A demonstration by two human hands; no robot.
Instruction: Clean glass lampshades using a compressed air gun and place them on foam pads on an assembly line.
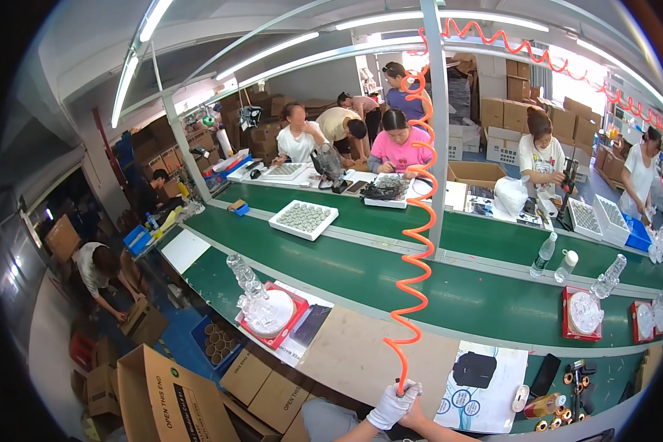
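At the near edge of the bench, my left hand (387,408) wears a white glove and is closed around the lower end of an orange coiled air hose (412,300). A small dark fitting (400,391) shows just above the fingers; whatever lies inside the grip is hidden. My right hand (414,414) presses up against the left from the right side, its fingers mostly hidden behind the glove. Both hands are over the front of a bare brown board (376,346). Right of them lies a white printed sheet (486,383) with a black flat piece (474,369) on it.
Clear glassy pieces (252,283) stand on a round pad in a red box (293,324) at left. Bottles (544,254), a phone (545,376) and copper-coloured fittings (567,412) are at right. Open cartons (166,398) crowd the lower left. Co-workers (398,147) sit across the green belt (331,258).
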